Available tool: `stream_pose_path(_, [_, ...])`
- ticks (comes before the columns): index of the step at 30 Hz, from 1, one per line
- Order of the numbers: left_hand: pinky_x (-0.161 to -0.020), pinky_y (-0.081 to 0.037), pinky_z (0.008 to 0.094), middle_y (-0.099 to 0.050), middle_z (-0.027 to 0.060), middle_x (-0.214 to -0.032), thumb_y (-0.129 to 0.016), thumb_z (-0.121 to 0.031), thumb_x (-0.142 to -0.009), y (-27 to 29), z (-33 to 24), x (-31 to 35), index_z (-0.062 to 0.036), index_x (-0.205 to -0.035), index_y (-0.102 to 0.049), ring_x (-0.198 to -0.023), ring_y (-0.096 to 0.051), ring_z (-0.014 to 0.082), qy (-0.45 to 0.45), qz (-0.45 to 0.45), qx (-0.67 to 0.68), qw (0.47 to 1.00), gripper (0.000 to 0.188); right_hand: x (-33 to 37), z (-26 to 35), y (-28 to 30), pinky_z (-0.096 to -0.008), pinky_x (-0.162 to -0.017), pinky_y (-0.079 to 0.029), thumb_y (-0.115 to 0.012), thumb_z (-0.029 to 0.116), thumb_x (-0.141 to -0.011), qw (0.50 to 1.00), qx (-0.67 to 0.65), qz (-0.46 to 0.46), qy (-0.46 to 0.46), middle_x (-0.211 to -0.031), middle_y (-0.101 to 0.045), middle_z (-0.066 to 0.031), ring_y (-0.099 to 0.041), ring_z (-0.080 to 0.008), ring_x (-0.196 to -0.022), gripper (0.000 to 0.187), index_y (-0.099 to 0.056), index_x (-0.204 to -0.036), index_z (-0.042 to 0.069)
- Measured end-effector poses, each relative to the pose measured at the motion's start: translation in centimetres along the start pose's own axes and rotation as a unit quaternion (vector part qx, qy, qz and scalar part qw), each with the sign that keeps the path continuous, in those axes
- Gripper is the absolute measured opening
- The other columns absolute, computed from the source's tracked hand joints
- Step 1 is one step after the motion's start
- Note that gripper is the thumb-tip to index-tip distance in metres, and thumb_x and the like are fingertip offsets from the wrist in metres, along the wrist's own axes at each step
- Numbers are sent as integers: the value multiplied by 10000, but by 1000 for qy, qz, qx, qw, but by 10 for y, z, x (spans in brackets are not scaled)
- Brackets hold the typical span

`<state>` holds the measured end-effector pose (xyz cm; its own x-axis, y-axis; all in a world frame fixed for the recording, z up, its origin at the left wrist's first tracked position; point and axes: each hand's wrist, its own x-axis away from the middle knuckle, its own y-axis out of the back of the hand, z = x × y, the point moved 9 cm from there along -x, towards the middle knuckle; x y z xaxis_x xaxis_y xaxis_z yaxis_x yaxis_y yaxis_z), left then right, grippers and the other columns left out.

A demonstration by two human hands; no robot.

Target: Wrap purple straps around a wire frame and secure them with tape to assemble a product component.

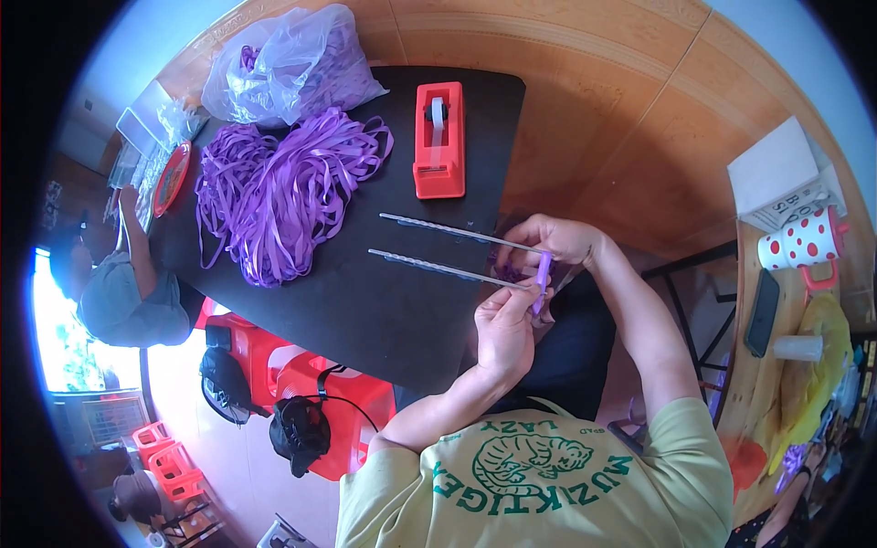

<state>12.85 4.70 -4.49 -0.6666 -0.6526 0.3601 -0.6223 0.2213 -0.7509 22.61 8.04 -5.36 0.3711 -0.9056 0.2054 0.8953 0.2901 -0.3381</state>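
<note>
Table (pixel 393 320), black, bears a heap of purple ribbon (pixel 292 201); two slim metal rods (pixel 425 224) run past its right edge, near a red tape dispenser (pixel 440 173). At the rod ends, the left hand (pixel 505 324) pinches the lower end, the right hand (pixel 562 239) the upper, of a purple strip (pixel 544 270).

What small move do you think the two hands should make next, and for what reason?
Perhaps the left hand and right hand should gently draw the purple ribbon snug: it crosses near the close ends of two metal rods, and both hands' fingers are already beside it. Whether it is slack, I cannot tell.
</note>
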Motion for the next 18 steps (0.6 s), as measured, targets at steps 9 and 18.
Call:
stream_pose_path(9, [-549, -379, 191, -673, 82, -962, -604, -15, -850, 6, 2, -3, -22, -742, -668, -694, -556, 71, -17, 4, -9, 1000, 126, 32, 115, -27, -433, -1037, -279, -644, 76, -787, 815, 567, -113, 52, -1392, -406, -133, -330, -310, -1272, 163, -708, -918, 151])
stream_pose_path(18, [-629, -367, 193, -659, 70, -933, -592, 16, -833, 5, 4, -3, -4, -679, -618, -691, -500, 62, -20, 6, 4, 1000, 157, -3, 99, -59, -495, -967, -278, -632, 190, -801, 654, 746, -20, -125, -1512, -243, -157, -202, -346, -1381, 111, -723, -863, 192])
